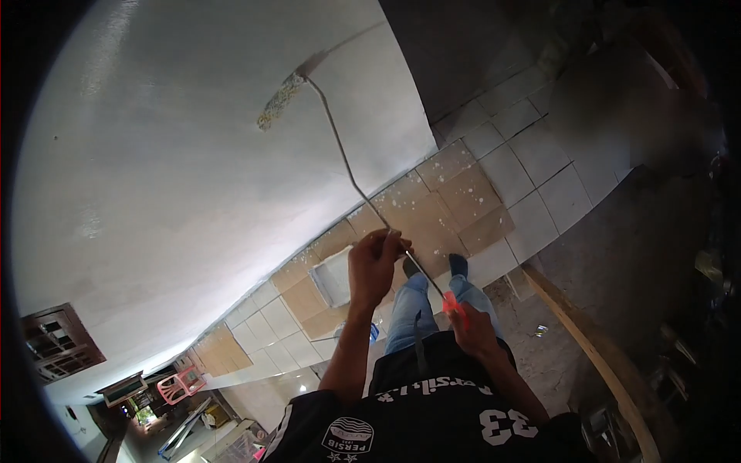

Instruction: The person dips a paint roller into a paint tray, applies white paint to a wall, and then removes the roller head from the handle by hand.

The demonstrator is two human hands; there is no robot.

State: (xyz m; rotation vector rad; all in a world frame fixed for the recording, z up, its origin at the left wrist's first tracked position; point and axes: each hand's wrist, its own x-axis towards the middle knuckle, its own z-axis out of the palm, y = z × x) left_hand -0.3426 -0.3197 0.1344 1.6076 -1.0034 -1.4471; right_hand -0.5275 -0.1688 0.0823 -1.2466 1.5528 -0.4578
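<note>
A long-rodded paint roller (340, 147) slants up from my hands to the white wall (193, 162). Its speckled, shaggy roller sleeve (279, 102) appears to be against the wall, with a shadow beside it. My left hand (374, 266) is closed round the thin metal rod, partway down. Lower, near my body, my right hand (472, 330) grips the red handle (454, 304). A white paint tray (318, 284) lies on the floor beside my left forearm, partly hidden by it.
Paint-spotted brown cardboard (471, 197) covers floor tiles along the wall's foot. To the right, a wooden beam (590, 339) runs past my legs. A blue object (374, 332) is by my left leg. A pink plastic chair (181, 386) and a wall window (62, 342) are farther left.
</note>
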